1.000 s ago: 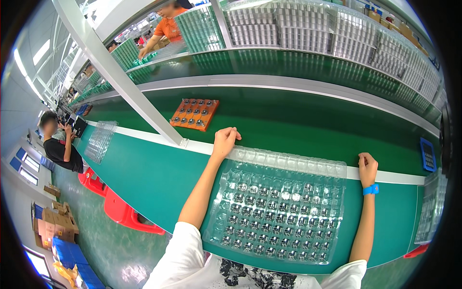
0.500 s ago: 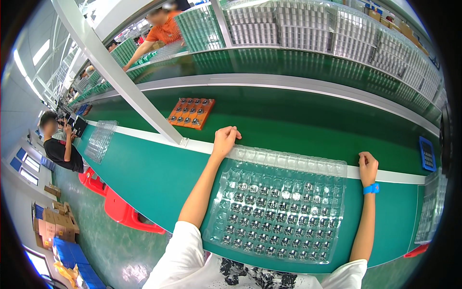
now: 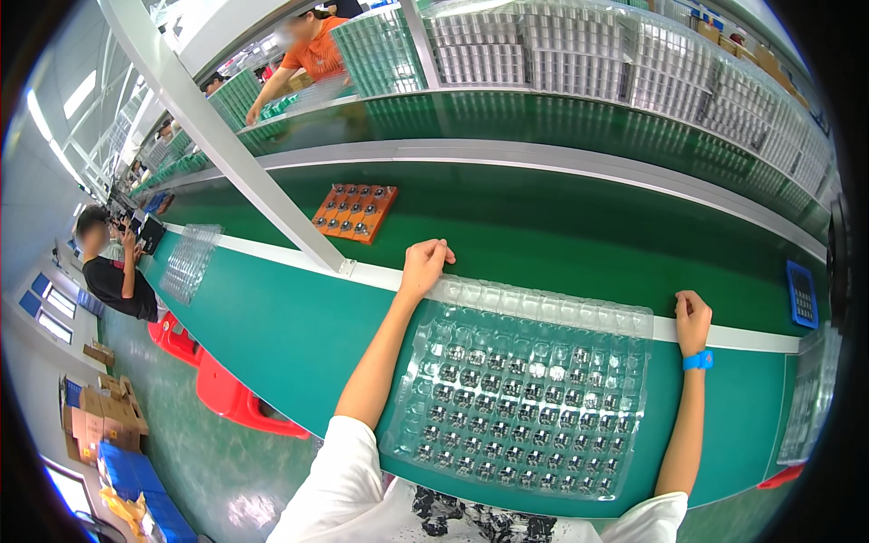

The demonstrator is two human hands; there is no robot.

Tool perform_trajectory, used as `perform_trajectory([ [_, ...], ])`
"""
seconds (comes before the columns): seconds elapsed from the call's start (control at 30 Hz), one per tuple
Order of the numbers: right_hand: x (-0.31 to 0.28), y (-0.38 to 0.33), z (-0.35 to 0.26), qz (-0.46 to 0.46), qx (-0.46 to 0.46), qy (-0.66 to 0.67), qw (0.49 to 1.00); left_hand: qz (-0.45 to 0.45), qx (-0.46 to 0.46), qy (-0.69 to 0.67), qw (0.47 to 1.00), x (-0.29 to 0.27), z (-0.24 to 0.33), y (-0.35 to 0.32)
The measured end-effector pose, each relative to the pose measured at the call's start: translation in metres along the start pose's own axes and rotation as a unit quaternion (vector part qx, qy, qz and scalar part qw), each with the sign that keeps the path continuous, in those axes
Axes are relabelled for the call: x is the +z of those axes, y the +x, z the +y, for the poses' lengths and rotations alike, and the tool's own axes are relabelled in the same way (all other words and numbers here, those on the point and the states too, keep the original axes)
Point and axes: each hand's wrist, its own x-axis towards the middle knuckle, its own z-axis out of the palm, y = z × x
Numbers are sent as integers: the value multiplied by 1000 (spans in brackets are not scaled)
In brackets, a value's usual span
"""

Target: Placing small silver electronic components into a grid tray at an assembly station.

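**Hands at the far corners of a filled blister tray**

A green conveyor belt [image 3: 561, 226] ran beyond the clear plastic blister tray [image 3: 529, 398], which lay on the teal bench edge before the person, most pockets holding small dark round parts. Beyond the tray on the belt sat an orange tray [image 3: 355, 212] of similar parts. The left hand [image 3: 424, 264], fingers curled, gripped the blister tray's far left corner; the right hand [image 3: 692, 315], closed, held its far right corner.

Clear blister tray [image 3: 534, 398], green bench [image 3: 299, 335], orange tray [image 3: 355, 212], blue wristband [image 3: 698, 360].
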Motion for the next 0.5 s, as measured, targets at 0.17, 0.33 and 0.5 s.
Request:
perform_trajectory([
  [0.17, -1, 2, -3, -10, 21, 14, 1000, -4, -23, -6, 1000, 0, 3, 1],
  [0.33, 2, 0, -2, -5, 16, 10, 1000, -3, -20, 5, 1000, 1, 0, 0],
  [0.5, 1, 0, 2, -8, 19, 8, 1000, -2, -10, -10, 1000, 3, -1, 0],
])
